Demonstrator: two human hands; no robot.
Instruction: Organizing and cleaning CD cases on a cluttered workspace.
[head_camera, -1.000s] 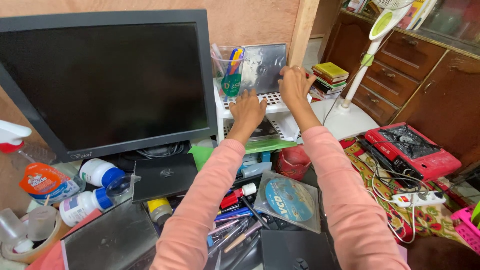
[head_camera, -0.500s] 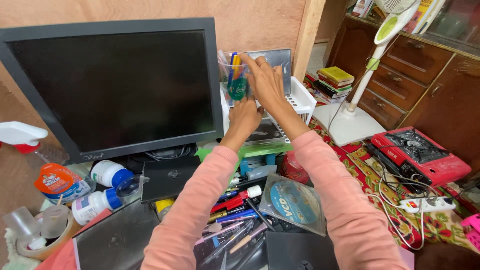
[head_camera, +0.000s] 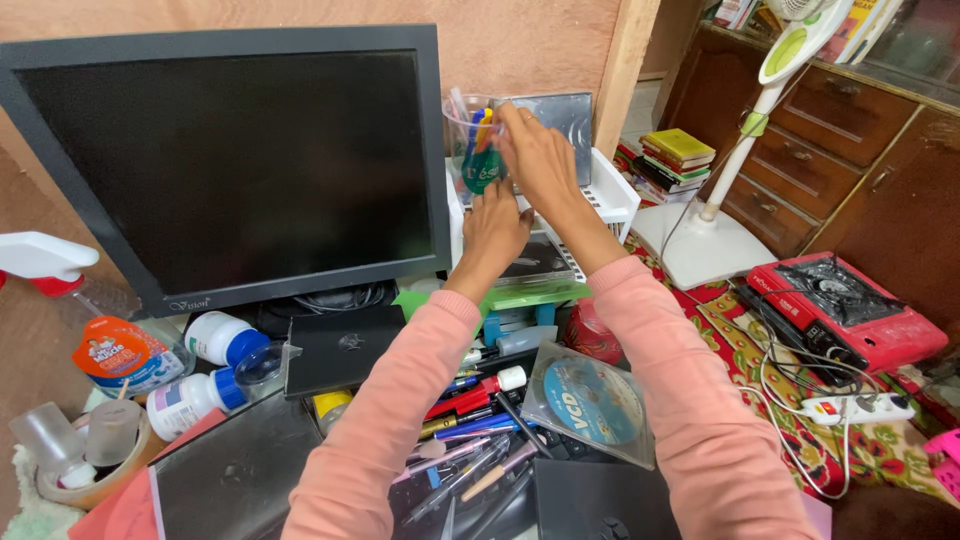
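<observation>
My right hand (head_camera: 538, 152) reaches over a white plastic rack (head_camera: 617, 192) and grips the side of a clear plastic cup (head_camera: 468, 135) that holds coloured pens and a green tag. Just below the cup, my left hand (head_camera: 497, 226) lies on the rack's shelf with its fingertips at the cup's base. A grey disc case (head_camera: 566, 115) leans upright behind the cup. Both sleeves are pink.
A large black monitor (head_camera: 230, 160) stands left of the rack. Below lie several loose pens (head_camera: 470, 420), a disc in a clear sleeve (head_camera: 585, 400), black cases and white pill bottles (head_camera: 188, 400). To the right are a fan base (head_camera: 700, 245), stacked books (head_camera: 675, 152) and a red stove (head_camera: 850, 310).
My right hand has moved left from the rack's right side to the cup and closed on it. My left hand has stayed on the shelf under the cup.
</observation>
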